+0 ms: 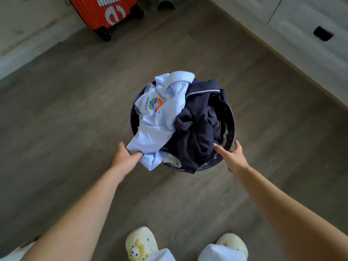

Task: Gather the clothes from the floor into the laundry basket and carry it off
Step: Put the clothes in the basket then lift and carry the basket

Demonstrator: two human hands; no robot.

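Standing on the grey wood floor (75,129), the person reaches both bare arms down. Their left hand (125,157) has its fingers pinched on a fold of the pale blue shirt (156,125), which spills over the near rim. The dark round laundry basket (230,127) sits mid-floor, heaped, with navy clothes (199,129) on its right half. Their right hand (232,155) hovers at the rim, fingers spread apart, one fingertip touching navy cloth.

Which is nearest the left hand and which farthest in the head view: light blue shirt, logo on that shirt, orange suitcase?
From the left hand:
1. Light blue shirt, its hem touching the fingers at the basket's near-left rim.
2. Logo, higher on the shirt, mid-basket left.
3. Orange suitcase, against the far wall.
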